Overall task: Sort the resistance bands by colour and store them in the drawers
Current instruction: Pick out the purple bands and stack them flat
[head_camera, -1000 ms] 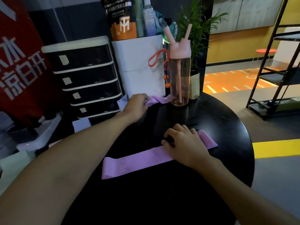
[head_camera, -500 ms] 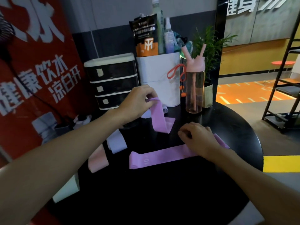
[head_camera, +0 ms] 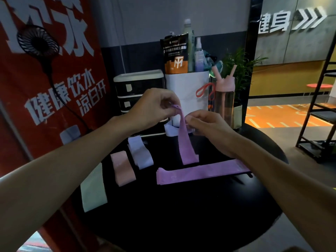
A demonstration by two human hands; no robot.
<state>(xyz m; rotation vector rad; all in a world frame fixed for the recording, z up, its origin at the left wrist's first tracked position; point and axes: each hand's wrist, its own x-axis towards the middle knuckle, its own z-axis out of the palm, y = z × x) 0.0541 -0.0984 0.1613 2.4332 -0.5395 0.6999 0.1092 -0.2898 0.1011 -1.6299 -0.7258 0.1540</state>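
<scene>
My left hand point(head_camera: 154, 107) pinches the top of a purple band point(head_camera: 187, 146) that hangs down over the round black table point(head_camera: 181, 215). My right hand point(head_camera: 205, 124) pinches the same band just below the top, on its right side. A second purple band point(head_camera: 198, 172) lies flat across the table under my right forearm. To the left lie a lavender band point(head_camera: 140, 154), a pink band point(head_camera: 122, 167) and a pale green band point(head_camera: 93, 190). The black drawer unit point(head_camera: 131, 93) stands at the back, partly hidden behind my left hand.
A white box point(head_camera: 187, 93) with a pouch and bottles stands behind the hands. A pink-lidded water bottle point(head_camera: 224, 99) and a potted plant point(head_camera: 238, 73) are at its right. A red banner point(head_camera: 45, 88) stands on the left; a black rack point(head_camera: 320, 113) is far right.
My right hand left the flat purple band and came up to pinch the hanging one. My left hand raised that band higher. The camera tilted up and to the left.
</scene>
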